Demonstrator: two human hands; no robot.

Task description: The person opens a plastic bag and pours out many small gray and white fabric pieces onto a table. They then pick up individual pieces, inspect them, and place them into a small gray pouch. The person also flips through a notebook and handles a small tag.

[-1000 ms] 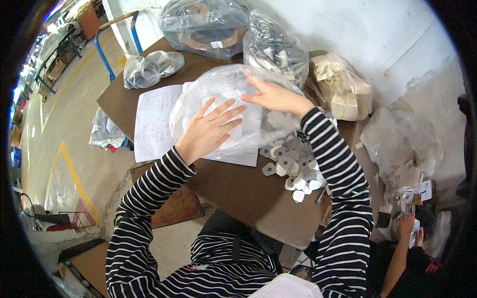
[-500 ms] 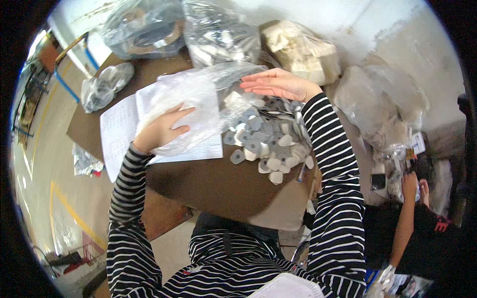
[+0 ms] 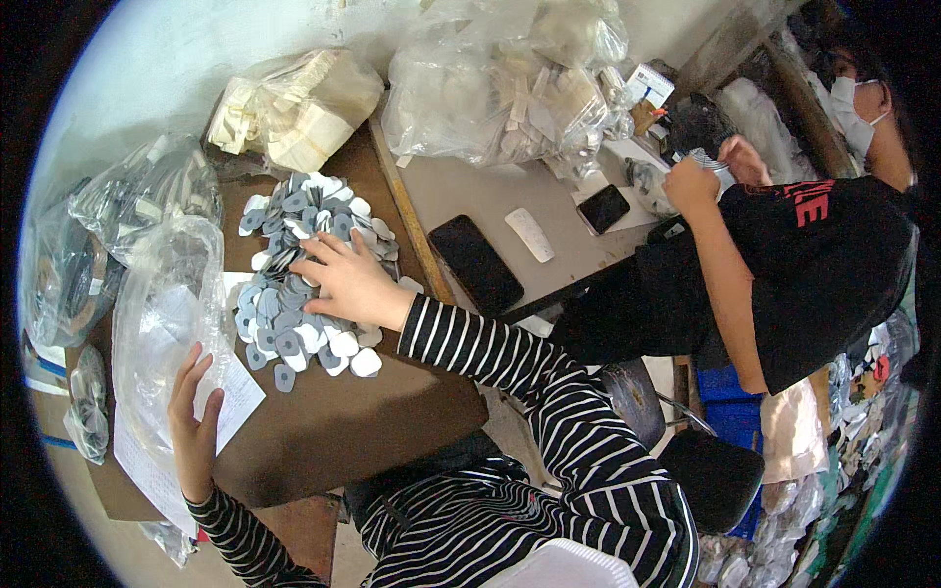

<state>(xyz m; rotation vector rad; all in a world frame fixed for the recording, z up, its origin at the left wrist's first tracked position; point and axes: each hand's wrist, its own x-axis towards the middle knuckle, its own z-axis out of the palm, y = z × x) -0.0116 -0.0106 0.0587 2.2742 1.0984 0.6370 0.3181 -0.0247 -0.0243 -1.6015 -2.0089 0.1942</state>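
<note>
Bag (image 3: 162, 363), clear and crumpled, lies at left over papers (image 3: 241, 400) on a brown table (image 3: 343, 431). Over its lower edge is the left hand (image 3: 192, 416), fingers apart and gripping nothing visible; whether it touches the bag cannot be told. Next, mid-table, grey and white pieces (image 3: 286, 318) spread in a heap. On their right side lies the right hand (image 3: 355, 282), fingers spread wide, palm down. Farther right are a black phone (image 3: 475, 263) and a seated co-worker (image 3: 823, 284).
</note>
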